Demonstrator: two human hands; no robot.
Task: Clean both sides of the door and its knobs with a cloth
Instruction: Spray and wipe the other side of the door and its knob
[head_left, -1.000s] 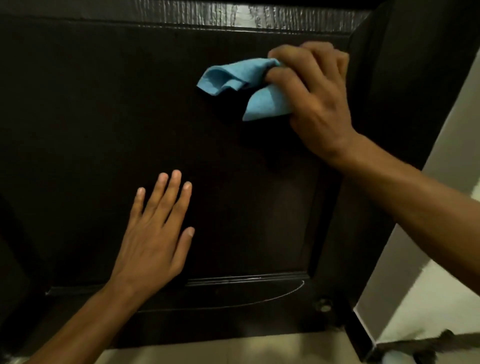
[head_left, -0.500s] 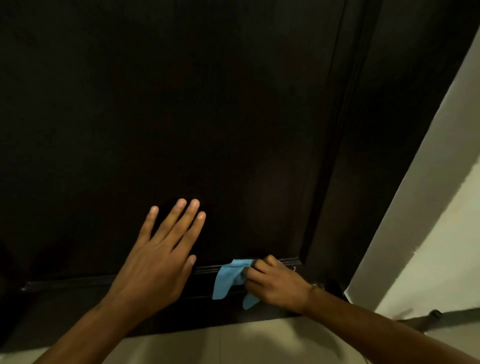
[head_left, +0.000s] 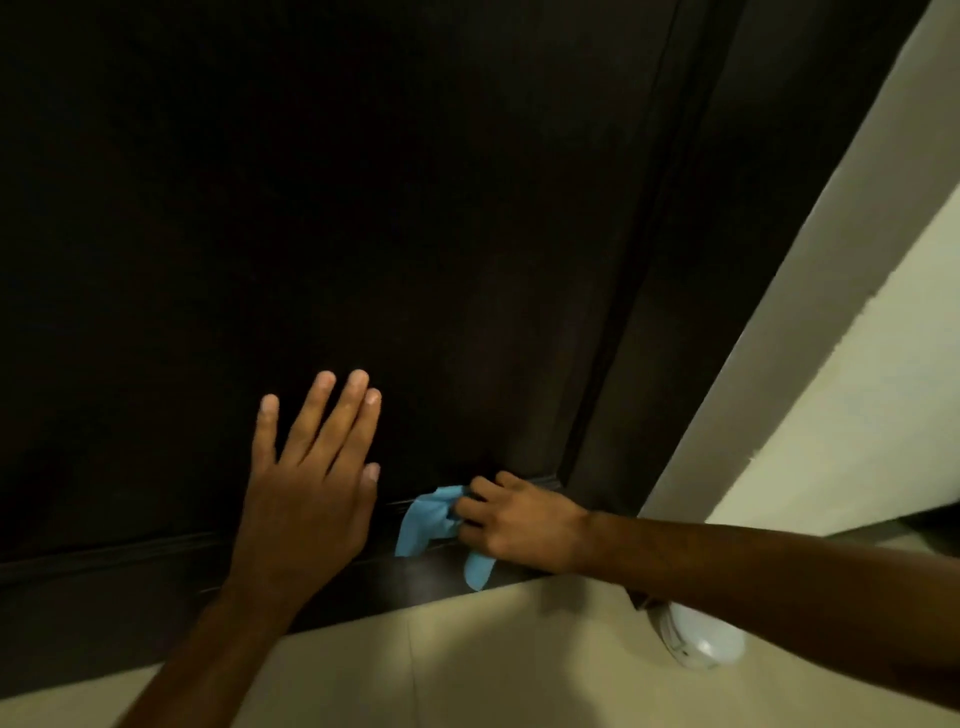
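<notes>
Beige tiled floor (head_left: 467, 660) below dark door (head_left: 363, 234); left hand (head_left: 306, 488) flat on the panel, fingers straight, as before; right hand (head_left: 519, 525) pinching blue cloth (head_left: 431, 519) against the bottom moulding, hardly shifted since half a second ago; white object (head_left: 701, 636) newly visible under right forearm.

No words to read here

There are no letters, numbers, labels or signs that can be read on anything in this picture. The dark parts are too dim to show any small marks.
</notes>
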